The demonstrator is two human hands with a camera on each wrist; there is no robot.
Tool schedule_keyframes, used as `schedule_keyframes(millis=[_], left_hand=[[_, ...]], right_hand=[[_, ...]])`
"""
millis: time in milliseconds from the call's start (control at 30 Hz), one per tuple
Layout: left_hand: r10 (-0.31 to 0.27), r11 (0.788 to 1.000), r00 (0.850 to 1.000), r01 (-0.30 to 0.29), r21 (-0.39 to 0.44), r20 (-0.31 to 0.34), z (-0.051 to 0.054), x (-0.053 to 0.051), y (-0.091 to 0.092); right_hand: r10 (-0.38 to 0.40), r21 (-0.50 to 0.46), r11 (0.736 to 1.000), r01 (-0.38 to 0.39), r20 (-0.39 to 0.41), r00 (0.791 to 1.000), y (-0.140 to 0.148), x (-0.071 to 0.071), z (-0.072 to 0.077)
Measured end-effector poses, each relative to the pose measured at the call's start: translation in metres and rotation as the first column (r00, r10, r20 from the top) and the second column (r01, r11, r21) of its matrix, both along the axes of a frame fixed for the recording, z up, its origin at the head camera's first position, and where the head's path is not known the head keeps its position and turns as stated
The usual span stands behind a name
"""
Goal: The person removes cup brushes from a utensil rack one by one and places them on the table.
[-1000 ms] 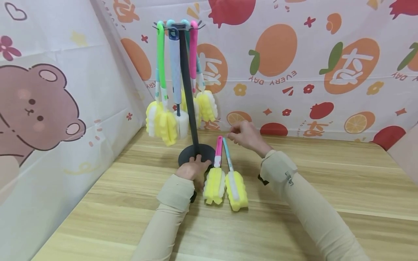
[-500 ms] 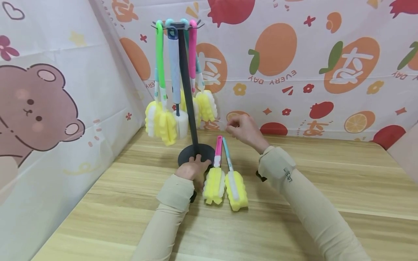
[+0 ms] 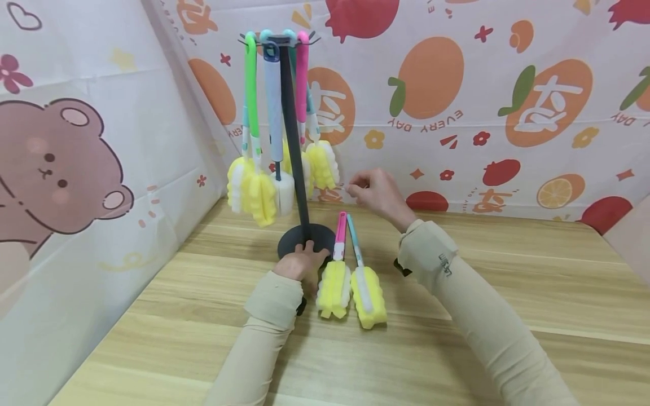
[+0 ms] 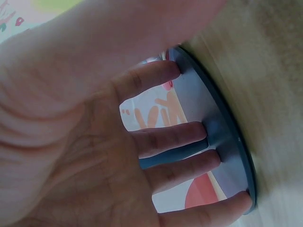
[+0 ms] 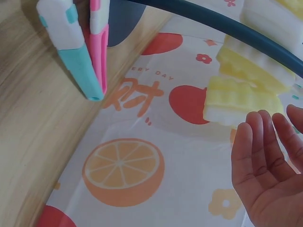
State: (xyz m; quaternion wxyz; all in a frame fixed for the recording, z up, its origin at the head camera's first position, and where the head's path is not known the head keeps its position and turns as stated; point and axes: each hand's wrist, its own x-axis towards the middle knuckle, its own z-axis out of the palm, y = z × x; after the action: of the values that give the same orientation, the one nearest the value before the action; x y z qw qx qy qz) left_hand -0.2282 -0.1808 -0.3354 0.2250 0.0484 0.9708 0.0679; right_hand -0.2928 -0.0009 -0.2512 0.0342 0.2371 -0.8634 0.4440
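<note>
My left hand (image 3: 301, 264) rests on the round black base (image 3: 321, 233) of an upright stand; its straight, spread fingertips touch the base in the left wrist view. My right hand (image 3: 378, 193) hovers over the back of the table with nothing in it, its fingers loosely bent and slightly apart from the thumb in the right wrist view. Between the hands lie two sponge brushes, one pink-handled (image 3: 340, 231) and one blue-handled (image 3: 354, 237), yellow-and-white heads toward me. From the stand's top hooks hang several more, including a green-handled brush (image 3: 251, 90) and a pink-handled hanging brush (image 3: 302, 79).
A grey-handled brush with a white sponge (image 3: 285, 193) also hangs on the stand. The black pole (image 3: 290, 124) leans slightly in the head view. Behind the wooden table (image 3: 482, 293) is a fruit-print cloth (image 3: 431, 152); a bear-print cloth (image 3: 152, 141) borders the left.
My right hand has risen and shifted slightly left toward the hanging brushes. My left hand stays on the base, and the two lying brushes have not moved.
</note>
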Motion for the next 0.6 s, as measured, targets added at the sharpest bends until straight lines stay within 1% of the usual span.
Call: schedule_keyframes(millis=[167,333,500,600], left_hand=[[0.006,1.000,1.000,-0.007,0.007,0.011,0.001,0.001,0.000],[0.003,1.000,1.000,-0.003,0.009,0.009,0.000,0.001,0.001],[-0.001,1.000,1.000,0.001,0.003,-0.002,-0.001,0.001,0.001],[0.001,1.000,1.000,-0.001,0.001,-0.004,-0.001,0.001,0.000]], right_hand=[[-0.006,-0.033,0.999,0.006,0.009,1.000,-0.002,0.000,0.004],[-0.012,-0.070,0.997,0.012,0.008,1.000,-0.004,0.001,0.009],[-0.020,-0.085,0.996,0.020,0.007,1.000,-0.007,-0.002,0.013],[-0.012,-0.092,0.996,0.012,0.001,1.000,-0.009,-0.004,0.016]])
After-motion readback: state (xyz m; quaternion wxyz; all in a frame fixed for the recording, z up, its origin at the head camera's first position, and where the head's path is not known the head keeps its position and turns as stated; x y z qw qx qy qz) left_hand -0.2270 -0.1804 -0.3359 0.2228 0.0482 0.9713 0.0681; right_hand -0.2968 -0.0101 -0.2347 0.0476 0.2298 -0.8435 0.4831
